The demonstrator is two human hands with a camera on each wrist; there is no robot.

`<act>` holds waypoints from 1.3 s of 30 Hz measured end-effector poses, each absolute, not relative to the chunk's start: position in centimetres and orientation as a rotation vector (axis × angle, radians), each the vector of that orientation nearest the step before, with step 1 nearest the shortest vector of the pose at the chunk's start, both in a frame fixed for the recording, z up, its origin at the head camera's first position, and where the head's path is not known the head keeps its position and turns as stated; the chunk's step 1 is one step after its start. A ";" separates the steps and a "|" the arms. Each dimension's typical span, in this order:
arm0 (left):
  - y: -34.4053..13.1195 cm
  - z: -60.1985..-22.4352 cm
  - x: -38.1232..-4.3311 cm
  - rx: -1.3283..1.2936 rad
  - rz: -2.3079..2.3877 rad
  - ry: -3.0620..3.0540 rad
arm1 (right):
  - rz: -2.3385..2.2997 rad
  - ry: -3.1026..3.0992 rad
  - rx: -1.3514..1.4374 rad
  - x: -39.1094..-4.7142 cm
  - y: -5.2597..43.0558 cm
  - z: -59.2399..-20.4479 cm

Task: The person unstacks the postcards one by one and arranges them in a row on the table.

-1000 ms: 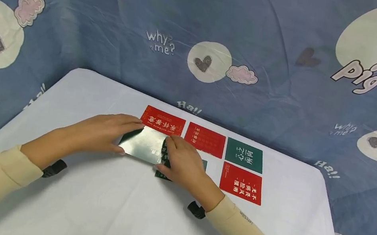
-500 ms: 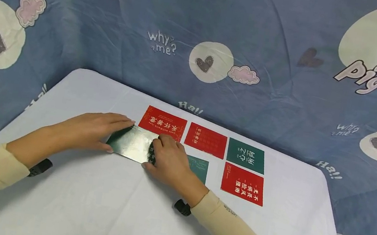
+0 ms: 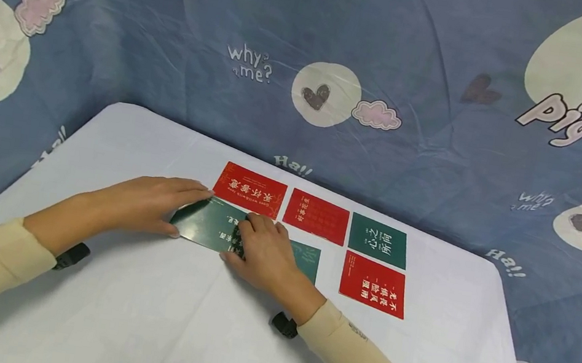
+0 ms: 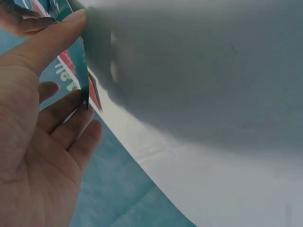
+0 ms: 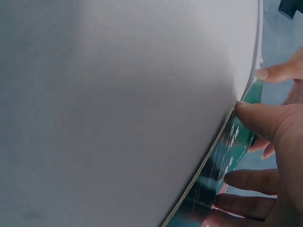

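Both hands hold a glossy green card (image 3: 209,226) with white lettering, at the left of the front row. My left hand (image 3: 154,202) grips its left end, the thumb on the near edge and fingertips on the far edge; the left wrist view shows the card (image 4: 81,71) edge-on between them. My right hand (image 3: 264,252) holds the right end the same way, thumb near and fingers far, covering part of the lettering. In the right wrist view the card (image 5: 244,135) bends where the right thumb presses. Another green card (image 3: 306,261) lies partly hidden behind the right hand.
Behind the held card lie a red card (image 3: 251,188), a second red card (image 3: 316,216) and a green card (image 3: 379,240). A red card (image 3: 374,284) lies at the front right. The white table (image 3: 164,325) ends at a blue patterned cloth (image 3: 270,11).
Both hands have shifted left with the green card, uncovering part of another green card on the table. The held card has tilted, losing its bright glare and showing its lettering.
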State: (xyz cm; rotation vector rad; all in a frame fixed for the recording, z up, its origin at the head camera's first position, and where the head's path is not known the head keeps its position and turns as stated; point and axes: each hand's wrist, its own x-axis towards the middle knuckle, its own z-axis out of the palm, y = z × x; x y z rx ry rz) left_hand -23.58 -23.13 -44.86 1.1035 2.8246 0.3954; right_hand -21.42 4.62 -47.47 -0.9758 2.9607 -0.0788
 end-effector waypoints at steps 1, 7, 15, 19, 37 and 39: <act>-23.1 -44.9 -23.6 1.099 0.400 2.819 | -0.085 2.961 -0.971 -21.4 4.7 -47.5; -22.6 -45.1 -23.8 1.058 0.437 2.795 | -0.110 2.956 -0.937 -21.3 5.3 -47.3; -21.9 -45.3 -23.9 1.004 0.477 2.761 | -0.138 2.951 -0.927 -21.3 6.2 -47.1; -21.6 -45.4 -24.0 0.986 0.493 2.746 | -0.156 2.948 -0.936 -21.3 6.7 -47.0; -20.8 -45.6 -24.2 0.870 0.551 2.683 | -0.175 2.940 -0.974 -21.3 7.5 -47.4; -20.9 -45.7 -24.2 0.864 0.554 2.687 | -0.176 2.943 -0.977 -21.3 7.6 -47.4</act>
